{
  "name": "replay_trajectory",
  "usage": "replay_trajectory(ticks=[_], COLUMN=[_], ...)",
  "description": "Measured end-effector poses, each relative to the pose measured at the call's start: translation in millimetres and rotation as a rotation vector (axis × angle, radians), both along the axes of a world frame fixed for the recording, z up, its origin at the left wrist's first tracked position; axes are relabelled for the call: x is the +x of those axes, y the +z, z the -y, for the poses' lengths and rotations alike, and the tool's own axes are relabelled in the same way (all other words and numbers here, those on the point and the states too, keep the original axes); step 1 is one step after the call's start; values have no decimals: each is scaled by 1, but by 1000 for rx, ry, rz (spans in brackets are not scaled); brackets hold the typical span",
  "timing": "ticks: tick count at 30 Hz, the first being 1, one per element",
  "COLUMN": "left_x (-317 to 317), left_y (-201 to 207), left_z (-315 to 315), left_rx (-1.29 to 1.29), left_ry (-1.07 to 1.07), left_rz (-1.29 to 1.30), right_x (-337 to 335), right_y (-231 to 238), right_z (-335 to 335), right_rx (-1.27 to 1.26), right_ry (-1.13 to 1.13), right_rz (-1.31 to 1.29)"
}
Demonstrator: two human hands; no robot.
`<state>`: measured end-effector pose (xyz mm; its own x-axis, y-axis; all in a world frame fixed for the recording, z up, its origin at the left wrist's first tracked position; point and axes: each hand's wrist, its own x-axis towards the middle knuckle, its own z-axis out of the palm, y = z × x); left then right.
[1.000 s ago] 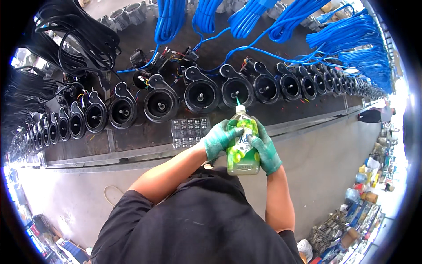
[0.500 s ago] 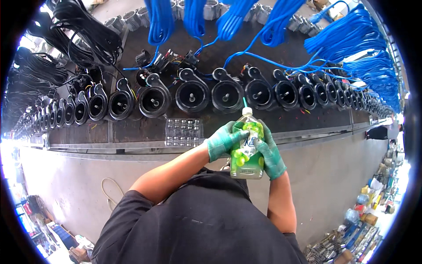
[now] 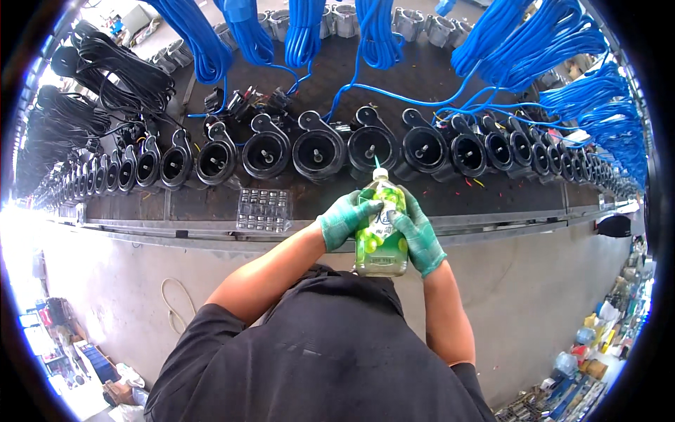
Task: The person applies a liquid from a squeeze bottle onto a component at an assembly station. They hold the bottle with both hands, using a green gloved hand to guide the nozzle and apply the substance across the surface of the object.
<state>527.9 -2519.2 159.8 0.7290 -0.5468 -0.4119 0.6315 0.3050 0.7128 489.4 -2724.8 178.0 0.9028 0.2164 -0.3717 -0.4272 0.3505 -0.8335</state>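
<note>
Both of my gloved hands squeeze round a clear plastic bottle (image 3: 382,243) with a green label, a white cap and a thin green nozzle. My left hand (image 3: 344,219) closes on its left side, and my right hand (image 3: 420,235) wraps the right side, thumbs on the front. The bottle leans away from me. Its nozzle tip overlaps the near part of a round black housing (image 3: 362,159) with a metal shaft at its centre; whether it touches cannot be seen. Similar housings, such as one (image 3: 327,166) to the left, stand in a long row.
A clear tray of small metal parts (image 3: 264,209) sits by the bench's near edge (image 3: 197,235). Blue cable coils (image 3: 306,35) and black cable coils (image 3: 126,77) hang over the row. Grey metal rings (image 3: 344,22) line the far side. A hose loop (image 3: 176,302) lies on the floor.
My hands and the bottle have shifted right along the bench, the view moving too. The nozzle tip, earlier at the gap between two housings, now overlaps the right one of them.
</note>
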Motion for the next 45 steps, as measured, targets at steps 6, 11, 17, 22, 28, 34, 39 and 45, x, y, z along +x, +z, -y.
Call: replay_trajectory(ticks=[6, 11, 17, 22, 28, 34, 39, 45], left_x=[-6, -4, 13, 22, 22, 25, 34, 45], left_y=[-1, 7, 9, 2, -3, -7, -21, -29], left_z=[14, 38, 94, 117, 117, 122, 152, 197], left_rx=[3, 22, 42, 43, -14, -57, -46, -101], left_ry=[70, 67, -23, 0, 36, -30, -130, -243], left_rz=[6, 27, 19, 21, -6, -13, 24, -58], right_x=[7, 6, 4, 14, 18, 12, -2, -11], right_y=[-3, -2, 2, -6, -11, 1, 22, 17], right_z=[15, 39, 89, 112, 115, 114, 132, 163], right_rx=[39, 49, 29, 26, 23, 30, -57, -100], right_ry=[68, 67, -57, -54, -16, -59, -171, -283], right_rz=[8, 59, 48, 17, 2, 3, 33, 10])
